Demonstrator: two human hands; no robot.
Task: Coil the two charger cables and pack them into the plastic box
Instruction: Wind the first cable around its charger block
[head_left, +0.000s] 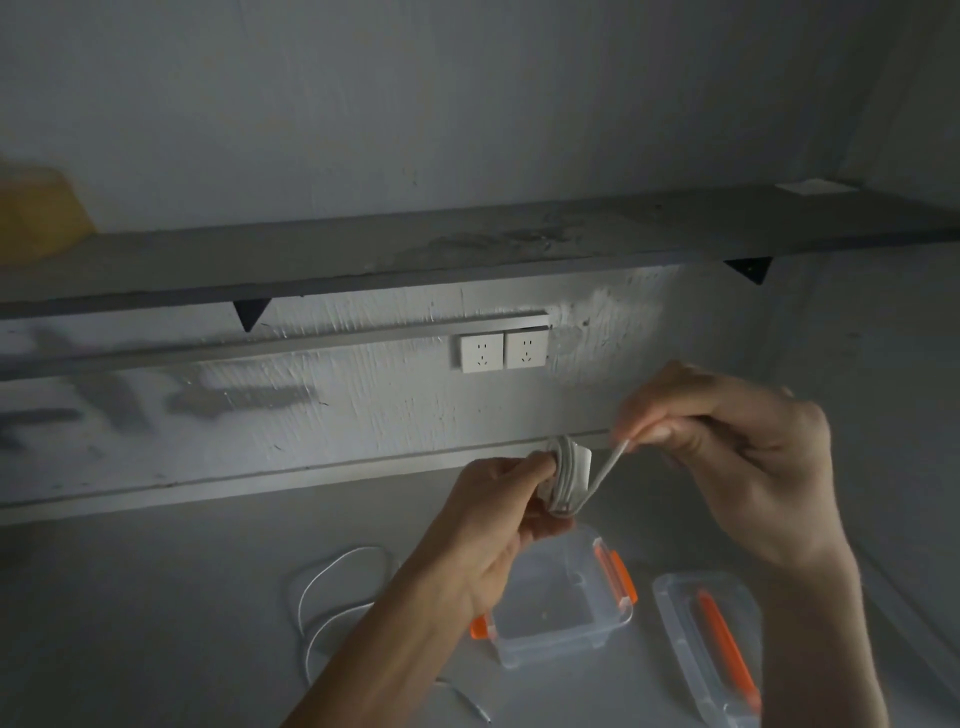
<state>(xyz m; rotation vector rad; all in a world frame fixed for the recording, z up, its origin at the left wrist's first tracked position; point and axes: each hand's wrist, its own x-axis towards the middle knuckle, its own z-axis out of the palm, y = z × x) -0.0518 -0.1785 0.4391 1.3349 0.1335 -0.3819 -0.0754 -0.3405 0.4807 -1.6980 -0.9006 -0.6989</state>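
My left hand (498, 514) grips a tight coil of white charger cable (569, 478), held up above the table. My right hand (727, 441) pinches the loose end of that cable (615, 457), which runs taut down to the coil. Below the hands stands the clear plastic box (566, 613) with orange clips, open and with nothing in it. Its clear lid (711, 654) with an orange strip lies to the right. A second white cable (337, 597) lies in loose loops on the table to the left of the box, partly hidden by my left forearm.
The grey table (156, 623) runs back to a wall with two white sockets (504, 351). A dark shelf (467, 254) juts out above them. Something yellow (36, 213) sits at the shelf's far left.
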